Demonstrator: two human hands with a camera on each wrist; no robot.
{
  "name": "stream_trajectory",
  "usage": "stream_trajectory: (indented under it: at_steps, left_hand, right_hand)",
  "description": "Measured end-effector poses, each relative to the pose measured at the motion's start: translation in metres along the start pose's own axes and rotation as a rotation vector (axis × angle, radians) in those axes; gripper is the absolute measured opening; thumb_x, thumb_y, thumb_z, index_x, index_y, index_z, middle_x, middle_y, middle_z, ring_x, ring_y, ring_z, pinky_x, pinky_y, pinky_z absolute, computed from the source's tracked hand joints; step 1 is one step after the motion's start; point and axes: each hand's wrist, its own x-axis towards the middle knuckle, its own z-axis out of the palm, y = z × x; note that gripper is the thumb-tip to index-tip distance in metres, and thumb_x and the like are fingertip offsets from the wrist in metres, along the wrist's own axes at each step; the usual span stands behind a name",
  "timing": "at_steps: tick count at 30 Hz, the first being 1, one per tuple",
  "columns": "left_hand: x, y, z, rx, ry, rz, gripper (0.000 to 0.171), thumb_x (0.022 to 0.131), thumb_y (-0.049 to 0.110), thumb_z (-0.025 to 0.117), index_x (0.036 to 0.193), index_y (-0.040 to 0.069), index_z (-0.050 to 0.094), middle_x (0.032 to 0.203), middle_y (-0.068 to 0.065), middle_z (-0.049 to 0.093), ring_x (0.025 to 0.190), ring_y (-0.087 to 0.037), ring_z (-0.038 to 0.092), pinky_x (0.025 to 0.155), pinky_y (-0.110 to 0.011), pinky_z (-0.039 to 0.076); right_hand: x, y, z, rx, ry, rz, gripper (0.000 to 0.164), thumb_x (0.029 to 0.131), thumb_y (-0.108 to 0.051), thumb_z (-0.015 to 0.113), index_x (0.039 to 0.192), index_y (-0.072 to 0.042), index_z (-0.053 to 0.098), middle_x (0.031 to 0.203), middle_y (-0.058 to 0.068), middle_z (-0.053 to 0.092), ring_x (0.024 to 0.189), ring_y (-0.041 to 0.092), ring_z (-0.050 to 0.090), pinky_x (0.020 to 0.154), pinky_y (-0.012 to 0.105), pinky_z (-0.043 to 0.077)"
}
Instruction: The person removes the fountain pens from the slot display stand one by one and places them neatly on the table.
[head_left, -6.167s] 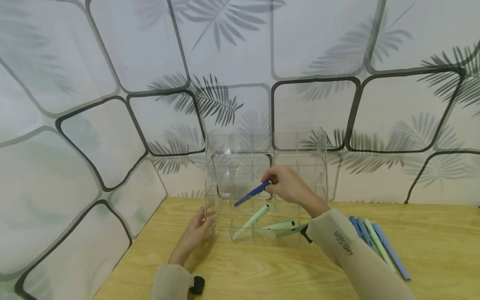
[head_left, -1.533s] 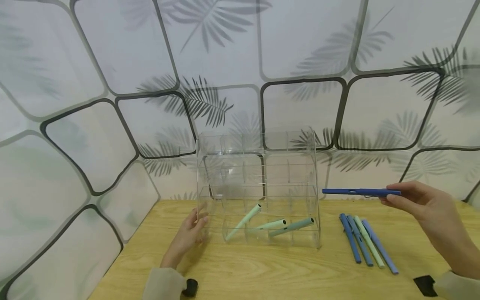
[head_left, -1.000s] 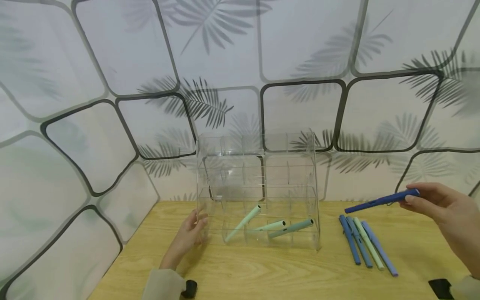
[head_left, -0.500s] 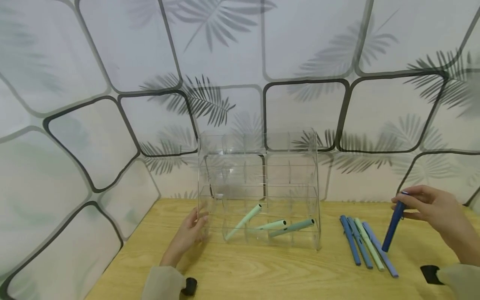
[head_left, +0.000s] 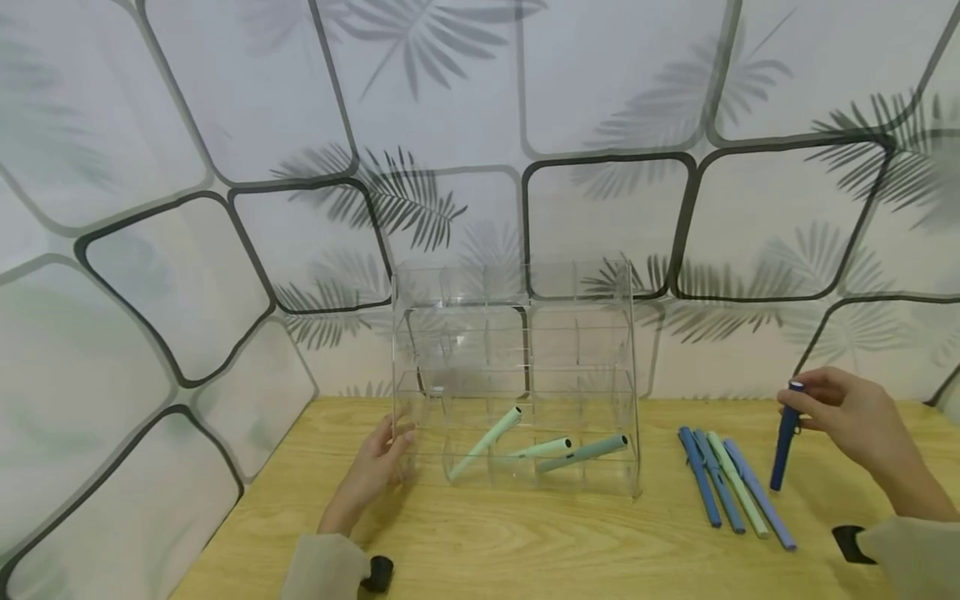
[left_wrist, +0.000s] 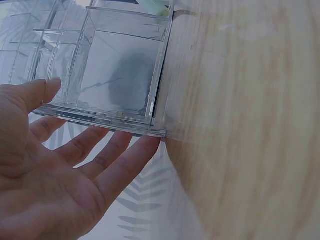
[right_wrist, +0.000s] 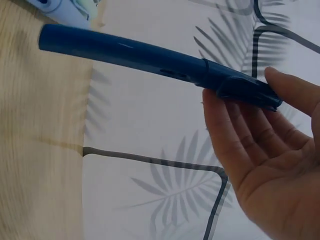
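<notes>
My right hand [head_left: 851,425] pinches a dark blue pen [head_left: 786,437] near its capped end. In the head view it stands nearly upright, to the right of the row of pens on the table. The right wrist view shows the pen [right_wrist: 135,56] between thumb and fingertips, with its clip by the fingers. At the far side, my left hand [head_left: 375,462] holds the left side panel of a clear acrylic tiered rack [head_left: 517,383]. In the left wrist view, the thumb lies over the rack's edge [left_wrist: 100,117] and the fingers press the outer side.
The rack's lowest tier holds a mint pen [head_left: 487,442], a second mint pen [head_left: 543,450] and a grey-green pen [head_left: 585,454], all leaning. On the wooden table [head_left: 525,550] lie several pens side by side, blue, light green and lavender [head_left: 757,496]. A leaf-patterned wall [head_left: 600,108] stands behind.
My right hand has carried the dark blue pen from in front of the rack out to the right, then turned it from level to nearly upright. The left hand stays at the rack's side.
</notes>
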Motion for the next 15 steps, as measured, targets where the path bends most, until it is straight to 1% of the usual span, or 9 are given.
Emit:
stream_trajectory:
  at_steps: [2, 5, 6, 7, 9, 12, 13, 14, 15]
  left_hand:
    - [0.000, 0.000, 0.000, -0.001, -0.001, -0.005, 0.053, 0.109, 0.015, 0.049, 0.157, 0.002, 0.031, 0.148, -0.033, 0.043, 0.128, -0.046, 0.050, 0.052, -0.022, 0.043]
    - [-0.001, 0.000, -0.001, 0.000, -0.003, -0.010, 0.053, 0.109, 0.015, 0.049, 0.157, 0.003, 0.031, 0.148, -0.033, 0.043, 0.125, -0.043, 0.052, 0.049, -0.021, 0.039]
    - [-0.001, 0.000, -0.001, -0.002, -0.003, -0.010, 0.053, 0.109, 0.015, 0.049, 0.157, 0.003, 0.031, 0.148, -0.033, 0.044, 0.124, -0.043, 0.053, 0.049, -0.020, 0.039]
    - [-0.001, 0.000, -0.001, -0.005, -0.002, -0.014, 0.053, 0.109, 0.015, 0.049, 0.157, 0.003, 0.031, 0.148, -0.033, 0.044, 0.124, -0.042, 0.053, 0.049, -0.020, 0.038]
    - [-0.001, 0.000, -0.001, -0.010, -0.001, -0.015, 0.053, 0.109, 0.015, 0.049, 0.157, 0.003, 0.031, 0.148, -0.032, 0.043, 0.122, -0.041, 0.054, 0.049, -0.020, 0.038]
    - [0.000, 0.000, -0.001, -0.016, 0.000, -0.012, 0.053, 0.109, 0.016, 0.049, 0.157, 0.003, 0.031, 0.149, -0.033, 0.043, 0.121, -0.039, 0.054, 0.049, -0.020, 0.039]
    - [0.000, 0.000, -0.001, -0.017, -0.001, -0.009, 0.053, 0.109, 0.016, 0.049, 0.157, 0.002, 0.031, 0.149, -0.033, 0.042, 0.121, -0.040, 0.054, 0.049, -0.021, 0.039]
    - [0.000, 0.000, -0.001, -0.018, -0.002, -0.006, 0.053, 0.109, 0.017, 0.049, 0.157, 0.002, 0.031, 0.149, -0.033, 0.042, 0.123, -0.041, 0.053, 0.050, -0.021, 0.041]
    - [0.000, 0.000, -0.001, -0.015, -0.001, -0.002, 0.053, 0.109, 0.017, 0.049, 0.157, 0.002, 0.031, 0.149, -0.034, 0.042, 0.125, -0.042, 0.053, 0.050, -0.021, 0.042]
  right_hand:
    - [0.000, 0.001, 0.001, -0.020, 0.020, -0.028, 0.037, 0.102, -0.011, 0.063, 0.119, 0.020, 0.053, 0.100, 0.035, 0.066, 0.066, -0.013, 0.053, 0.057, 0.023, 0.055]
    - [0.001, 0.005, 0.003, -0.070, 0.030, -0.073, 0.033, 0.099, -0.011, 0.068, 0.114, 0.016, 0.058, 0.094, 0.028, 0.070, 0.067, -0.014, 0.052, 0.056, 0.021, 0.051]
    - [0.001, 0.006, 0.004, -0.079, 0.025, -0.082, 0.032, 0.099, -0.012, 0.069, 0.114, 0.015, 0.059, 0.093, 0.026, 0.071, 0.068, -0.012, 0.053, 0.056, 0.023, 0.052]
    - [0.002, 0.008, 0.004, -0.088, 0.014, -0.090, 0.033, 0.098, -0.013, 0.070, 0.113, 0.015, 0.059, 0.093, 0.025, 0.071, 0.070, -0.007, 0.057, 0.057, 0.027, 0.053]
    - [0.002, 0.012, 0.005, -0.114, -0.026, -0.107, 0.033, 0.099, -0.016, 0.070, 0.111, 0.014, 0.061, 0.093, 0.023, 0.071, 0.073, 0.000, 0.061, 0.060, 0.034, 0.056]
    - [0.003, 0.019, 0.005, -0.080, -0.126, -0.106, 0.035, 0.101, -0.015, 0.067, 0.113, 0.017, 0.060, 0.096, 0.026, 0.071, 0.075, 0.007, 0.067, 0.065, 0.040, 0.059]
    - [0.004, 0.021, 0.005, -0.066, -0.164, -0.098, 0.035, 0.102, -0.014, 0.065, 0.114, 0.019, 0.059, 0.097, 0.027, 0.071, 0.076, 0.008, 0.068, 0.066, 0.039, 0.059]
    - [0.004, 0.023, 0.005, -0.054, -0.198, -0.085, 0.035, 0.102, -0.014, 0.063, 0.114, 0.020, 0.059, 0.097, 0.027, 0.071, 0.075, 0.005, 0.067, 0.066, 0.037, 0.060]
    - [0.005, 0.025, 0.004, -0.026, -0.230, -0.065, 0.035, 0.103, -0.012, 0.062, 0.115, 0.021, 0.058, 0.098, 0.028, 0.071, 0.075, 0.005, 0.068, 0.067, 0.036, 0.060]
